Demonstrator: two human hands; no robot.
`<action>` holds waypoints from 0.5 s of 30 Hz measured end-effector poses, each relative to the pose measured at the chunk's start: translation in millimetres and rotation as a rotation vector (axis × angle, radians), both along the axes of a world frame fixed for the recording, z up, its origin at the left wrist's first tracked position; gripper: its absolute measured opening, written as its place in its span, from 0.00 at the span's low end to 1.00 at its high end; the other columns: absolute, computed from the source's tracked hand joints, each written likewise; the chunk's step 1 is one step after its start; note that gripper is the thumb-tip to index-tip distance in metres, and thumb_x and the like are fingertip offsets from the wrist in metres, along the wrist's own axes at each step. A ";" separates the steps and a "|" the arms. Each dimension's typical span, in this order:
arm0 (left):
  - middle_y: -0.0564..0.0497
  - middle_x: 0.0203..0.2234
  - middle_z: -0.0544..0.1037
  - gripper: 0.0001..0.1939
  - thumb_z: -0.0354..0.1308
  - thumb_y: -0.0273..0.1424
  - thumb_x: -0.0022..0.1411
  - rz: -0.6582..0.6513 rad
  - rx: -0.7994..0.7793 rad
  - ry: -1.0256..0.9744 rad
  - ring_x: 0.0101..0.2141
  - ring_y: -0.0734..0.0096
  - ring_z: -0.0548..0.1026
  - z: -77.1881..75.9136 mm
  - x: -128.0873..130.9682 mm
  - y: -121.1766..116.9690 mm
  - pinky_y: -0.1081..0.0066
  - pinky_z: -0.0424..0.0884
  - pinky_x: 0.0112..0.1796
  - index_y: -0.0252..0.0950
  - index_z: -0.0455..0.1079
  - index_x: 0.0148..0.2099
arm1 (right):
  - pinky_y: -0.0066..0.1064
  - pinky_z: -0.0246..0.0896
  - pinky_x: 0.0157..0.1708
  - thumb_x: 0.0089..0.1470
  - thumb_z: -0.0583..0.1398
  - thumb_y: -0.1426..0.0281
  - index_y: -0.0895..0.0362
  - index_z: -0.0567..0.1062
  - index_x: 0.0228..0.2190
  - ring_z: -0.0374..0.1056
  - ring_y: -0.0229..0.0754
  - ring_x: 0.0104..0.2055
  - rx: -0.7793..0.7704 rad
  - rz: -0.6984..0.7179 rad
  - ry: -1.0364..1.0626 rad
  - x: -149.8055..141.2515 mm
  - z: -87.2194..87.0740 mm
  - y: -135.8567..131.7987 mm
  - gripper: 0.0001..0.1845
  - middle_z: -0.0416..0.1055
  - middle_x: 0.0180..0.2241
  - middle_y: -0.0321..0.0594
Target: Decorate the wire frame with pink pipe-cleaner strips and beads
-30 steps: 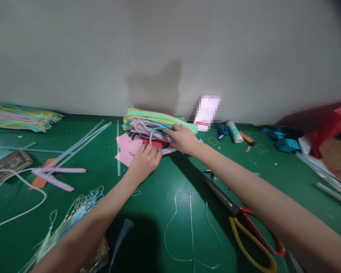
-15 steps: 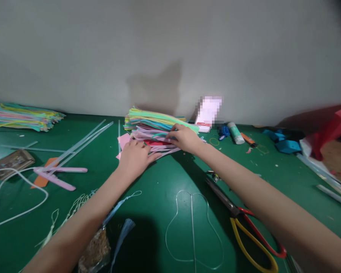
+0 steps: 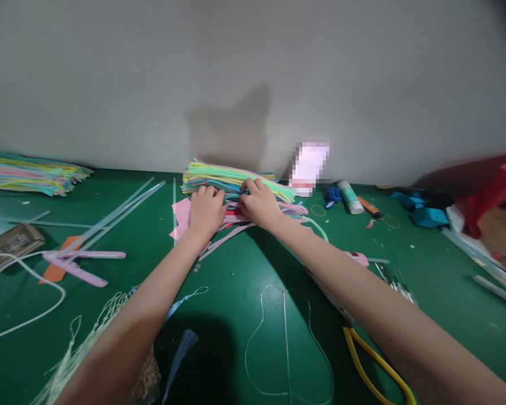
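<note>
A stack of pastel strips point(image 3: 219, 175) in green, yellow, blue and pink lies at the back of the green table point(image 3: 253, 264), against the wall. My left hand point(image 3: 204, 211) rests on its near left side, fingers curled into the strips. Close beside it my right hand point(image 3: 259, 202) has its fingers bent down onto the same strips. Loose pink strips point(image 3: 225, 236) and pink paper point(image 3: 180, 216) stick out from under both hands.
A second pile of strips point(image 3: 29, 174) lies far left. Clear rods point(image 3: 118, 216), pink strips point(image 3: 76, 270), white cord point(image 3: 21, 281), a wire loop point(image 3: 287, 343), yellow-handled scissors point(image 3: 375, 365), a glue stick point(image 3: 349, 197), blue paper point(image 3: 421, 211) and red paper point(image 3: 493, 188) lie around.
Both hands have moved back and closer together onto the stack of strips. The loose pink strips have shifted, and my right arm now hides the scissors' blades.
</note>
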State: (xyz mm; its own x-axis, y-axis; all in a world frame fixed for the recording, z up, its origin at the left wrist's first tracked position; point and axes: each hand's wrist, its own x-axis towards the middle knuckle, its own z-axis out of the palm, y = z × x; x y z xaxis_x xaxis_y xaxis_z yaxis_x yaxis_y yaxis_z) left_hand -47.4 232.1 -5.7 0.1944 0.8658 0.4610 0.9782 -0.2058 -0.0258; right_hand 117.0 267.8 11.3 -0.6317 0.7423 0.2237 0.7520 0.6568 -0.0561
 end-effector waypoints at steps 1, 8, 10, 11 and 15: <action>0.39 0.35 0.76 0.07 0.56 0.30 0.62 0.002 -0.006 -0.015 0.40 0.48 0.70 -0.5 -1.2 0.8 0.58 0.63 0.35 0.35 0.74 0.40 | 0.46 0.56 0.46 0.57 0.55 0.75 0.62 0.80 0.41 0.55 0.58 0.52 -0.004 -0.009 0.006 -0.3 -0.5 0.3 0.15 0.64 0.53 0.57; 0.43 0.33 0.76 0.11 0.61 0.40 0.59 0.059 -0.019 -0.187 0.40 0.49 0.70 -3.4 -2.5 1.6 0.53 0.63 0.42 0.38 0.76 0.36 | 0.41 0.57 0.49 0.60 0.52 0.73 0.62 0.80 0.39 0.60 0.53 0.49 -0.088 -0.042 0.080 -2.3 -5.5 5.2 0.16 0.64 0.50 0.55; 0.43 0.35 0.76 0.07 0.59 0.36 0.60 0.095 -0.009 -0.256 0.42 0.48 0.69 -4.3 -1.4 3.2 0.51 0.62 0.44 0.38 0.75 0.35 | 0.38 0.58 0.48 0.60 0.53 0.73 0.61 0.80 0.38 0.62 0.50 0.48 -0.125 -0.049 0.104 -1.6 -4.5 7.7 0.15 0.64 0.49 0.53; 0.43 0.36 0.76 0.06 0.58 0.33 0.60 0.118 -0.005 -0.296 0.44 0.48 0.69 -4.2 -1.5 4.4 0.51 0.62 0.45 0.38 0.75 0.34 | 0.36 0.59 0.48 0.59 0.54 0.73 0.61 0.80 0.38 0.64 0.48 0.47 -0.144 -0.052 0.114 -0.7 -3.0 9.1 0.14 0.65 0.48 0.52; 0.42 0.39 0.75 0.05 0.57 0.30 0.58 0.165 -0.029 -0.471 0.45 0.51 0.70 -0.1 -7.2 9.9 0.55 0.65 0.46 0.36 0.74 0.34 | 0.32 0.59 0.43 0.57 0.56 0.75 0.62 0.79 0.37 0.67 0.45 0.42 -0.216 -0.063 0.141 7.7 10.2 13.0 0.11 0.70 0.43 0.50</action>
